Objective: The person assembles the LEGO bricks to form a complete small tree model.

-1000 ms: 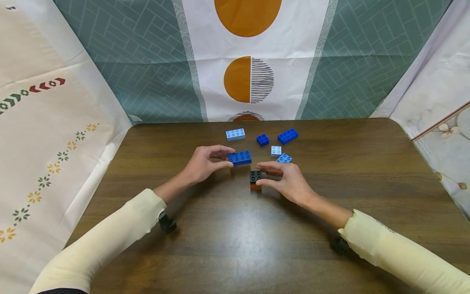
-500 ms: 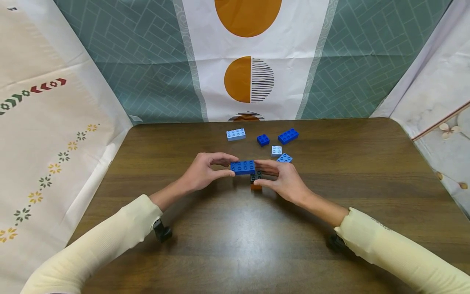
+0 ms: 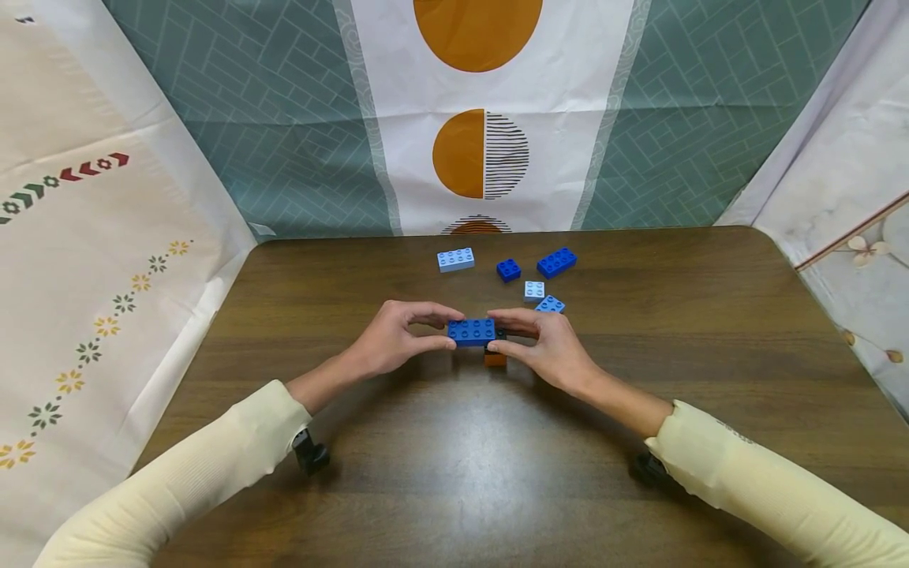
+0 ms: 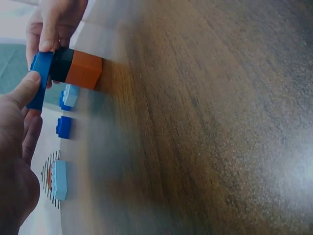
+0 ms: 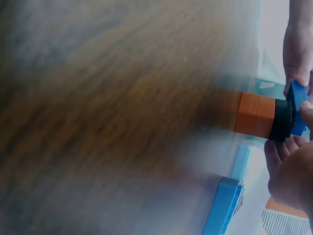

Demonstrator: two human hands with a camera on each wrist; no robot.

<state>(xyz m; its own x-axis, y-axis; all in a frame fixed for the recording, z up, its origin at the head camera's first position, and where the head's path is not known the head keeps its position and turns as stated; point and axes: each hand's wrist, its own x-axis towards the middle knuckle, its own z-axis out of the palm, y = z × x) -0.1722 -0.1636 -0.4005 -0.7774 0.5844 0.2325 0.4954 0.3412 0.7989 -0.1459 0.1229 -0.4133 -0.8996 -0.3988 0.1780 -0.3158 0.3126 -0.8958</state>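
A blue eight-stud toy brick (image 3: 471,333) lies level between both hands. My left hand (image 3: 398,338) pinches its left end between thumb and fingers. At the other end, the thumb of my right hand (image 3: 557,351) presses the brick's edge while its fingers sit behind. Under the blue brick's right half stands a small stack: a black brick (image 4: 61,64) over orange bricks (image 5: 257,115), upright on the table. The right wrist view shows the blue brick right at the black brick's studs. From above, most of the black brick is hidden.
Behind the hands on the brown table (image 3: 454,473) lie loose bricks: a long light blue one (image 3: 456,260), a small dark blue one (image 3: 508,270), a long dark blue one (image 3: 557,263), a small pale one (image 3: 534,291) and a light blue one (image 3: 550,304). Patterned cloth (image 3: 284,118) hangs behind.
My left hand has brought the blue brick right and nearer, over the black brick. My right thumb and fingers have shifted from beside the stack to the blue brick's right end.
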